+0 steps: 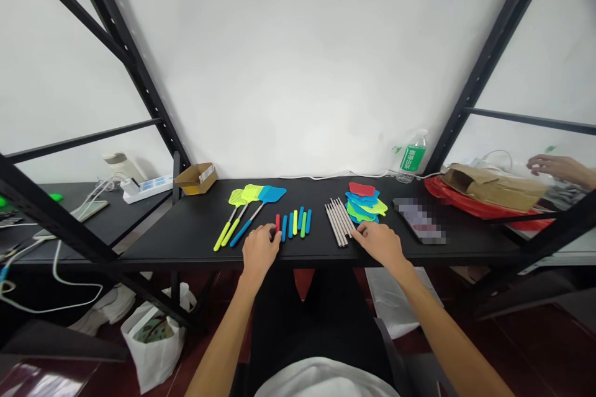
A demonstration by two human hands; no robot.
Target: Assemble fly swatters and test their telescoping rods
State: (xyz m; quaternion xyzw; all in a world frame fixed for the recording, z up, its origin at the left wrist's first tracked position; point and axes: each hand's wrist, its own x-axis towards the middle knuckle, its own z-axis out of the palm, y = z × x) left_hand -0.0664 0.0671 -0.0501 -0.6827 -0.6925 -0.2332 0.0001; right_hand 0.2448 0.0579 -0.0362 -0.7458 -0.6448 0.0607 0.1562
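Observation:
My left hand (pixel 259 249) rests on the black table (pixel 195 232), its fingertips closed on the near end of a red handle (pixel 278 223) at the left of a row of several blue, green and yellow handles (pixel 297 223). My right hand (pixel 380 240) lies by the near ends of a bundle of thin metal rods (pixel 338 220), fingers curled and touching them; a grip cannot be made out. Beyond it lies a pile of loose swatter heads (pixel 364 202), red, blue and yellow-green. Three assembled fly swatters (pixel 246 211) lie to the left.
A small cardboard box (pixel 197 177) and a water bottle (pixel 412 159) stand at the table's back. A dark flat object (pixel 419 219) lies right of the heads. Another person's hand (pixel 559 168) reaches over a brown package (pixel 493 187) on red material. Black rack posts (pixel 139 74) flank the table.

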